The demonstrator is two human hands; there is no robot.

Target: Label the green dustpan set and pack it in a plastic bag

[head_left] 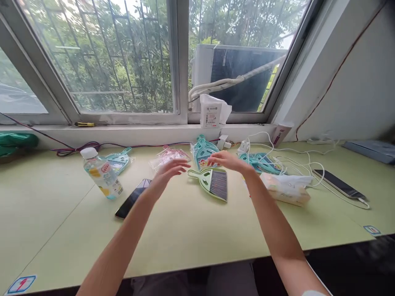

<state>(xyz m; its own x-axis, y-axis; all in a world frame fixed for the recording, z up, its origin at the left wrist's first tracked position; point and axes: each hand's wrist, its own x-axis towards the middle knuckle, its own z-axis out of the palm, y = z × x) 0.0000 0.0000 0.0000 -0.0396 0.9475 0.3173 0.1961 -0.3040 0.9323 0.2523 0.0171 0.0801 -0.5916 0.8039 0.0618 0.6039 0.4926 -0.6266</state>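
A small light-green dustpan (205, 181) with a dark-bristled brush (219, 184) fitted in it lies on the pale green table, its handle toward the left. My left hand (169, 172) hovers just left of that handle, fingers stretched out and holding nothing. Over the far right side of the set is my right hand (227, 160), empty too, with its fingers extended to the left. Just behind, a teal dustpan set (202, 149) sits in clear wrapping, partly hidden by my right hand.
A drink bottle (103, 174) and a black phone (132, 201) are at left. Wrapped pink (171, 155) and teal sets (262, 163) lie toward the back. On the right are a tissue pack (286, 191), white cables (304, 162) and another phone (339, 184).
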